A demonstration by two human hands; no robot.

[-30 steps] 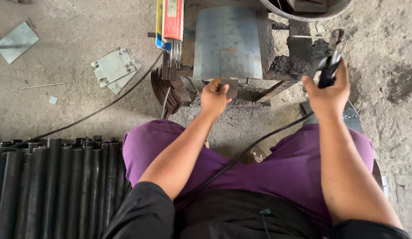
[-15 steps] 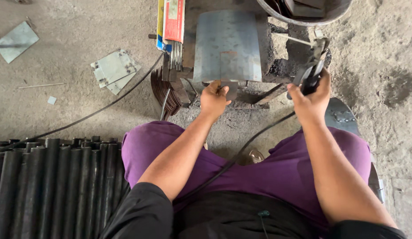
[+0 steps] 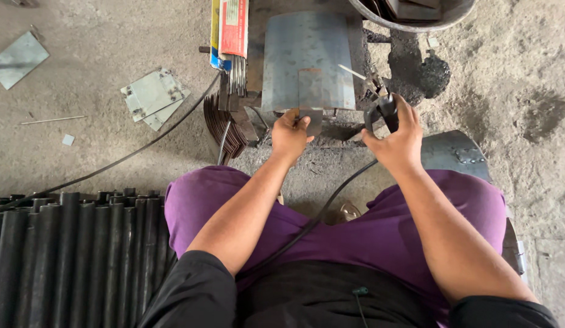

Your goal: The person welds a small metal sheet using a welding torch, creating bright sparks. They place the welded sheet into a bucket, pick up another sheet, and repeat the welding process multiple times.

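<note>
I sit with purple trousers over a low work block. My left hand (image 3: 290,132) pinches a small rectangular metal piece (image 3: 309,91) that lies on a larger grey steel plate (image 3: 282,54). My right hand (image 3: 397,138) grips a black welding electrode holder (image 3: 380,109); a thin rod (image 3: 353,71) sticks out of it toward the small piece, its tip just right of that piece. A black cable (image 3: 319,212) runs from the holder down across my lap.
A box of welding rods (image 3: 229,30) lies left of the plate. Flat metal plates (image 3: 150,96) and another sheet (image 3: 16,59) lie on the concrete floor. Dark pipes (image 3: 70,255) are stacked at lower left. A round metal tub (image 3: 410,13) stands at top right.
My right hand has swung the electrode holder leftward and down, from the far right toward the small piece on the plate. My left hand stays on that piece.
</note>
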